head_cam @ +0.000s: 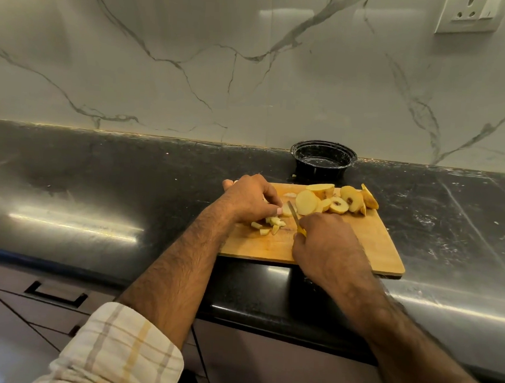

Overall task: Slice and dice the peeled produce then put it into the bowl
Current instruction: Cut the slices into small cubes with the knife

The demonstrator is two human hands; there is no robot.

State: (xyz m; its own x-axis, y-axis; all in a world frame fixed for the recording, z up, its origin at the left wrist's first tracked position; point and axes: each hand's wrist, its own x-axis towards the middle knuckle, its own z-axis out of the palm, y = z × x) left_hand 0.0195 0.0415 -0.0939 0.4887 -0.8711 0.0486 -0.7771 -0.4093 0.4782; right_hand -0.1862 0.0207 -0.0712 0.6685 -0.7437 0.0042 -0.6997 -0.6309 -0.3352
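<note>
Dicing on the cutting board, w/ our left hand curled over a slice, fingertips pinning it right next to the knife. Our right hand is wrapped round the yellow handle, blade tilted down toward the slice; only a short stretch of blade shows between the hands.

Main risk, as we judge it: left fingertips sit just beside the edge, so a slip on the wet flesh could nick them. Small diced bits lie loose by the left wrist, near the board's front-left part, and a careless sweep could knock them onto the black counter.

Rest of the produce, round slices w/ core marks, is piled at the board's far edge, some leaning on each other; they could slide off the far right corner if bumped.

The bowl, black, stands beyond the board against the marble wall, apart from it. It looks to hold nothing yet, tho its dark inside is hard to read. That slice pile lies between our hands and the bowl, so carrying the dice over means reaching past it. The board's near edge overhangs the counter front slightly; pressing there could tip it.
</note>
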